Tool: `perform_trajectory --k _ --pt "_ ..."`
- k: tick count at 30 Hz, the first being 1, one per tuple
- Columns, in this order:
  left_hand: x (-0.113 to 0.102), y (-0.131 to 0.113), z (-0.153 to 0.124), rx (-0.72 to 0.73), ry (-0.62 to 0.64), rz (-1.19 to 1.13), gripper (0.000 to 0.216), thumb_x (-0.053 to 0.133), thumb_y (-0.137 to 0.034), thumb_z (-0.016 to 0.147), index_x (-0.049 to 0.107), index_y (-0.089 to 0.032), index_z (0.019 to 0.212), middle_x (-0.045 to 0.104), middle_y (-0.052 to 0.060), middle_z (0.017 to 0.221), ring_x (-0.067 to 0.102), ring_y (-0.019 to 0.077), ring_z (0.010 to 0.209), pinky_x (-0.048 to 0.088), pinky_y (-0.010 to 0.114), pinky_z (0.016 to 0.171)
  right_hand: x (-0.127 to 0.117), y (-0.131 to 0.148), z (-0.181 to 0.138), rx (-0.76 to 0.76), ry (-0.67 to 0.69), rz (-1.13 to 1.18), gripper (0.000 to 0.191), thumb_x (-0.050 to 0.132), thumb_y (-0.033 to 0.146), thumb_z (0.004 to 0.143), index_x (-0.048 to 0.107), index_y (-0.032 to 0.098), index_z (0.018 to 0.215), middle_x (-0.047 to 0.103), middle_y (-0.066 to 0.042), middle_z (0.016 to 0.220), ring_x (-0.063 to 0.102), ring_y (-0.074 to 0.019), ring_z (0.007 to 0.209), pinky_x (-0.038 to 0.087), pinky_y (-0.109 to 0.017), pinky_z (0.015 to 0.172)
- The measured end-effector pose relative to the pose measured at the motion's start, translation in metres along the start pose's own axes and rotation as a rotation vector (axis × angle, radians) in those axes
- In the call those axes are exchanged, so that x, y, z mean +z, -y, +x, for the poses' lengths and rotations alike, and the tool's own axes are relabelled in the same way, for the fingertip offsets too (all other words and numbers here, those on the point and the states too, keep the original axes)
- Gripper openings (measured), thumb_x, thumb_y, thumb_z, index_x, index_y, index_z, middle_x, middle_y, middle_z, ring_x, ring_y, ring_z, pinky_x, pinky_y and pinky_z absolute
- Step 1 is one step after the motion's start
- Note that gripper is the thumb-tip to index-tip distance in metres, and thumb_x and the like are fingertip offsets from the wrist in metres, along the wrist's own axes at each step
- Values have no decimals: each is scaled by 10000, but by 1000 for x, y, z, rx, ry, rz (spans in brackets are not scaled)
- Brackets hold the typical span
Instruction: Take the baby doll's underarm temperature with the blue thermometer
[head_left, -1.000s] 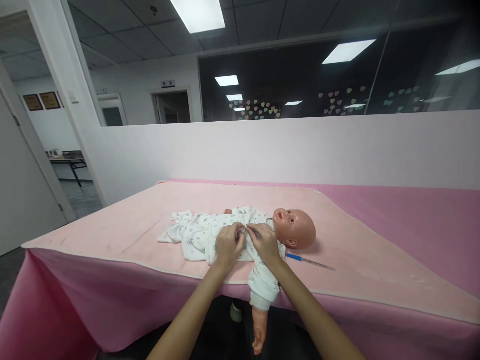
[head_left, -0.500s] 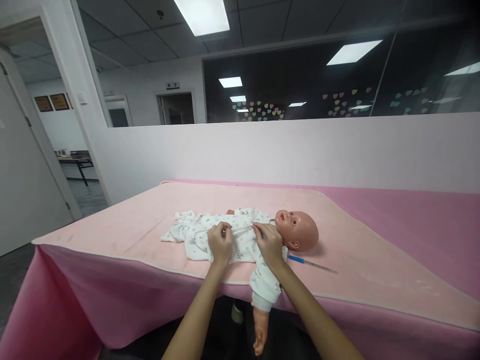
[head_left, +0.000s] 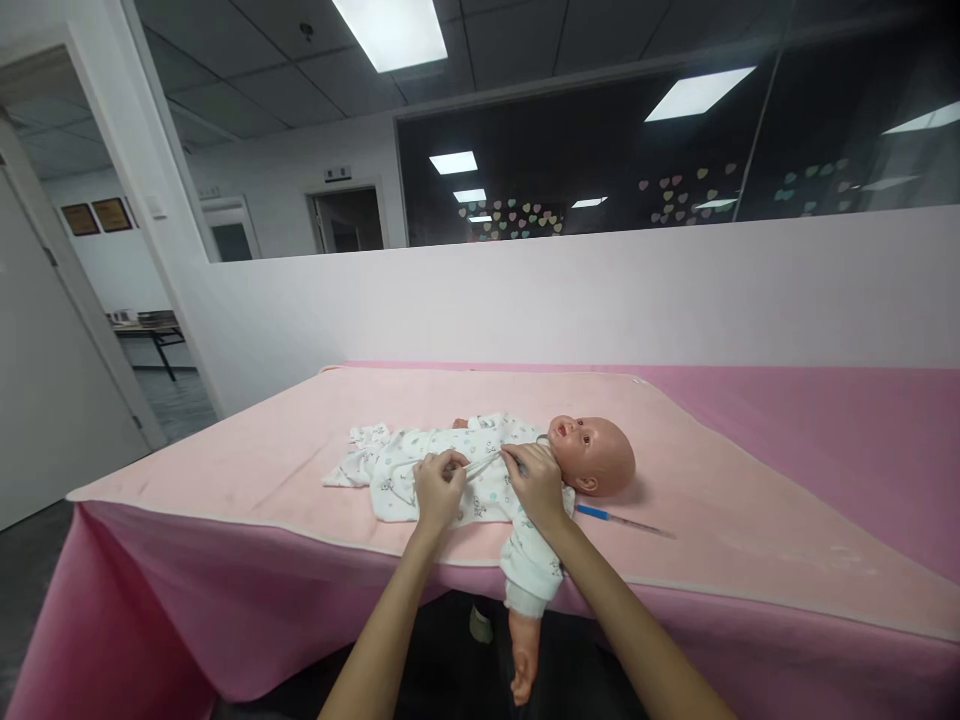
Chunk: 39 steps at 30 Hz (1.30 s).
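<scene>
A baby doll (head_left: 595, 455) lies on its back on a pale pink blanket (head_left: 262, 460), head to the right, dressed in a white printed romper (head_left: 390, 470). My left hand (head_left: 437, 491) is closed, pinching a thin tie or edge of the romper over the doll's belly. My right hand (head_left: 534, 484) is closed on the same strip near the doll's chest, just below its chin. The strip is stretched taut between both hands. One doll arm (head_left: 525, 640) hangs over the table's near edge.
A thin blue-tipped stick, like a thermometer (head_left: 622, 521), lies on the blanket right of the doll's shoulder. A darker pink cloth (head_left: 825, 430) covers the table. A low white partition wall (head_left: 600, 300) runs behind it. A doorway opens at left.
My left hand has slid left, away from my right hand, drawing the romper's strip out taut between them. The doll has stayed in place.
</scene>
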<state>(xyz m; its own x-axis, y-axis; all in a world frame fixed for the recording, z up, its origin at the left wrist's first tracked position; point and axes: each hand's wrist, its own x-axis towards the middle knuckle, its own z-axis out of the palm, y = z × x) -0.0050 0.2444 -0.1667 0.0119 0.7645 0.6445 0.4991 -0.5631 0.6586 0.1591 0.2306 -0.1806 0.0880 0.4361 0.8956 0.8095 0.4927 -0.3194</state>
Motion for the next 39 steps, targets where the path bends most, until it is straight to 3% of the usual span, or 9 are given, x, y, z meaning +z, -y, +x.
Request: perform_trajectory --k 7,14,20,31,39 --pt "-6 11 -1 -20 63 -251 263 448 -124 623 582 -172 844 549 0 714 503 119 660 389 212 582 -1 1 0 -8 -7 -6 173 483 251 848 644 196 814 663 -23 744 573 -162 730 405 -294 699" --pt "-7 1 -6 23 29 -38 180 438 -179 695 607 -200 753 598 10 756 531 162 772 401 281 712 0 0 0 -2 -22 6 172 485 253 847 643 193 812 665 -24 751 578 -160 730 414 -291 696" --pt "-7 -8 -10 130 54 196 227 489 -150 653 583 -225 845 609 -9 832 526 180 837 354 337 811 1 -2 0 10 -22 21 185 474 256 848 646 194 821 667 -32 761 583 -164 736 425 -293 685" --pt "-9 -5 -10 90 83 110 192 455 -171 712 587 -222 842 616 -4 846 527 181 850 348 350 822 -1 0 0 11 -30 26 171 488 260 841 645 196 820 670 -27 761 588 -163 732 435 -295 688" --pt "-7 -4 -12 -10 22 40 153 494 -175 696 553 -213 832 600 10 870 509 192 906 411 322 777 0 0 0 10 -36 25 183 478 264 844 646 195 817 670 -32 763 589 -166 730 434 -297 685"
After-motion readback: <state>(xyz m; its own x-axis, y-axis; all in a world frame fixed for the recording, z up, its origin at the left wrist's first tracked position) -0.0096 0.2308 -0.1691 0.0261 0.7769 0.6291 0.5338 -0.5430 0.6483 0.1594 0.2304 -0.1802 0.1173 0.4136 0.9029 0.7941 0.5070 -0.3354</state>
